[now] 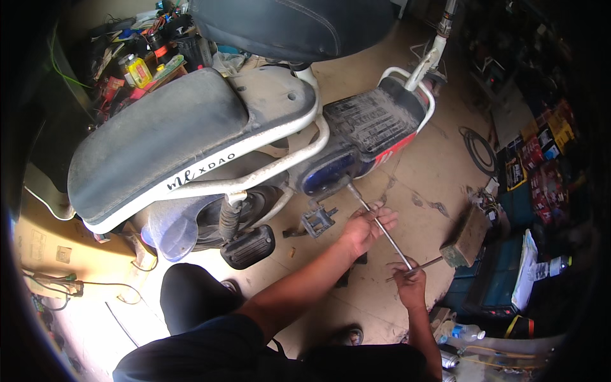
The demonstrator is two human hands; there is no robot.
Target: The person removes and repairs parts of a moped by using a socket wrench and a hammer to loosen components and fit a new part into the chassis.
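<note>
At the far left, a flat cardboard sheet (51, 245) with small pale labels is seen lying on the floor, and above it a cluttered shelf (137, 54) is shown, on which a yellow bottle (137, 70) and red and green packets are crowded. The middle is filled by an electric scooter (210, 140) with a dusty grey seat (153, 137) and a white frame carrying dark lettering along its side; a black pedal (317, 220) is seen below it. A long metal T-handle wrench (379, 225) is set against the blue panel under the footboard and slants down to the right. Its shaft is gripped by the left hand (366, 228), while its crossbar is clenched in the right hand (410, 284). Further right, a wooden block (466, 237) is seen on the floor, and rows of red, yellow and black boxes (541, 149) are stacked along the right edge.
</note>
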